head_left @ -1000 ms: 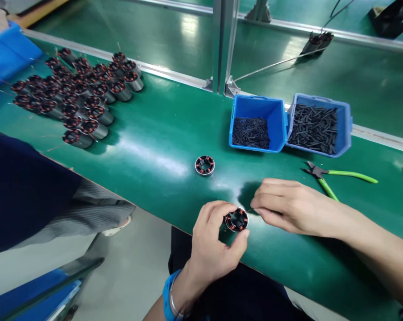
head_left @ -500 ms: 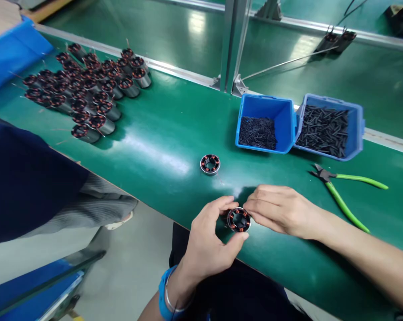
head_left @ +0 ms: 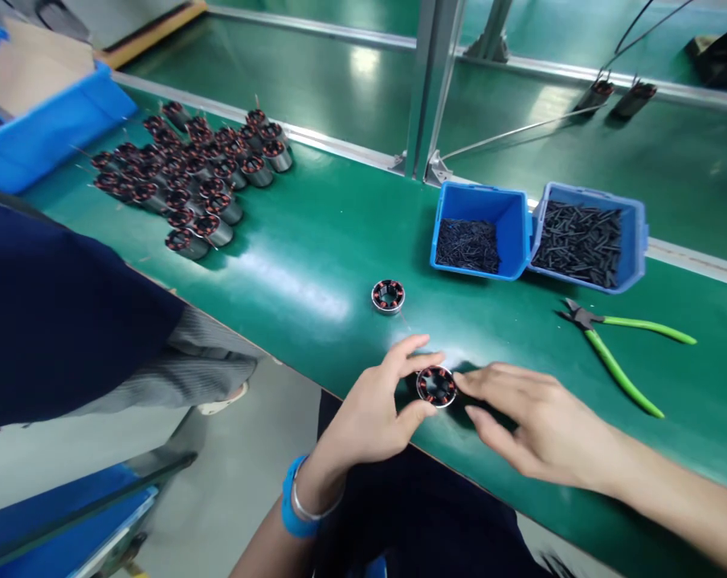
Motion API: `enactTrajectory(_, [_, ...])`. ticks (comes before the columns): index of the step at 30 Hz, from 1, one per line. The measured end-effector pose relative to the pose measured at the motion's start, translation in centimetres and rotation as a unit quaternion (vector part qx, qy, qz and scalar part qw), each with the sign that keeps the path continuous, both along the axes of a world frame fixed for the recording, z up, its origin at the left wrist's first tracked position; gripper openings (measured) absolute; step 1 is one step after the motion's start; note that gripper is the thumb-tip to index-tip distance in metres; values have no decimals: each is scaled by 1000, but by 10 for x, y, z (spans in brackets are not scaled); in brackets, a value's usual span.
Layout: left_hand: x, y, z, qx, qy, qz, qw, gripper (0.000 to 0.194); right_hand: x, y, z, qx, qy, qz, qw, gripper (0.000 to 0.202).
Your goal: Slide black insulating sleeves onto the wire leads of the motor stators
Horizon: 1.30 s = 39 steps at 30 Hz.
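A round motor stator [head_left: 436,387] with copper windings and a silver rim is at the table's front edge. My left hand [head_left: 380,405] curls around it, thumb at the lower rim and fingers at the upper left. On its right side, the fingertips of my right hand [head_left: 537,421] are at or very near the rim, with thumb and fingers apart and nothing visible between them. A second, similar stator [head_left: 388,297] lies on the green table [head_left: 315,241] just beyond my left hand.
Green-handled cutters [head_left: 617,349] lie open at the right. Behind them stand two blue bins [head_left: 513,241] [head_left: 639,241] of short black tubes. Many stators [head_left: 185,243] crowd the left, near a blue crate [head_left: 50,128]. Another person's dark clothing [head_left: 67,321] is at the left edge. A metal post [head_left: 432,88] rises behind.
My right hand has drawn back slightly to the right, and its thumb and fingers have spread. My left hand stays around the stator. The whole view has shifted a little.
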<state>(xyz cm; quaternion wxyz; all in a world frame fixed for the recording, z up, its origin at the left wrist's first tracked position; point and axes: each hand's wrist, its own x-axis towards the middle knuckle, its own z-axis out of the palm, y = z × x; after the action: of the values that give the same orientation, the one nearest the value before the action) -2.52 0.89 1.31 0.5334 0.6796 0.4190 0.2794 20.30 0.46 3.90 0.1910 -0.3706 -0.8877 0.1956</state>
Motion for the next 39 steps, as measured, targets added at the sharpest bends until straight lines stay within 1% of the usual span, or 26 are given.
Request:
enactTrajectory(1, [-1,2,0,15,-16,-30,999,74,-1,1,0,-18,5,-10,1000,41])
enactTrajectory(2, [-1,3,-1,37,-21,-44,998,76,-3,3,-1,-35,13,-15,999,51])
enactTrajectory(3, [-1,3,-2,63,-11,-39,997,79,-6,5,-3,-45,27,-20,998,59])
enactTrajectory(4, [-1,2,-4,90,9,-22,996,80,-8,7,-6,-49,42,-24,998,62])
enactTrajectory(6, [1,0,-6,128,54,13,990,77,-14,8,-13,-54,62,-34,996,54])
enactTrajectory(7, [1,-1,-6,135,65,24,988,73,-16,6,-17,-52,65,-45,995,48])
enactTrajectory(10, [3,0,0,140,52,44,988,52,-21,-1,-25,-36,66,-79,994,36])
enactTrajectory(11, [4,0,2,160,42,59,984,46,-21,-4,-26,-30,65,-95,993,32])
enactTrajectory(13, [7,0,7,244,15,120,962,36,-22,-8,-26,-26,59,-137,988,28])
enactTrajectory(14, [8,-1,8,287,-7,171,942,33,-22,-9,-25,-32,57,-158,985,32])
enactTrajectory(15, [10,-4,7,312,-32,229,922,31,-22,-9,-23,-46,57,-175,982,37])
enactTrajectory(16, [11,-8,5,309,-56,280,907,31,-21,-8,-20,-70,59,-184,979,43])
enactTrajectory(17, [13,-12,2,276,-75,306,908,32,-21,-7,-16,-104,60,-185,975,48])
enactTrajectory(18, [14,-16,-2,223,-86,307,921,36,-20,-4,-13,-143,60,-181,971,50])
enactTrajectory(20, [17,-23,-10,111,-78,261,956,44,-19,3,-7,-216,64,-166,960,48])
enactTrajectory(22, [19,-25,-15,46,-58,211,975,47,-18,10,-5,-262,92,-155,948,38])
enactTrajectory(23, [21,-25,-16,36,-50,198,978,46,-18,13,-6,-274,115,-149,943,33])
enactTrajectory(25, [23,-24,-14,49,-25,172,984,42,-18,17,-9,-274,157,-138,939,28])
enactTrajectory(26, [24,-23,-13,68,-9,158,985,38,-18,18,-11,-254,172,-134,942,27])
enactTrajectory(28, [27,-22,-8,116,25,150,982,28,-16,18,-16,-173,190,-126,958,21])
enactTrajectory(30, [31,-23,-4,151,48,157,975,30,-15,17,-20,-80,209,-115,968,16])
enactTrajectory(32, [35,-23,-2,167,70,158,971,33,-14,18,-22,-34,237,-102,966,12])
enactTrajectory(34, [39,-24,-2,176,92,146,969,35,-14,19,-23,-37,280,-95,955,8])
enactTrajectory(36, [43,-24,-3,184,109,140,967,37,-16,22,-21,-60,319,-95,941,5])
enactTrajectory(39, [46,-25,-7,185,102,151,966,32,-19,24,-17,-105,303,-96,942,6])
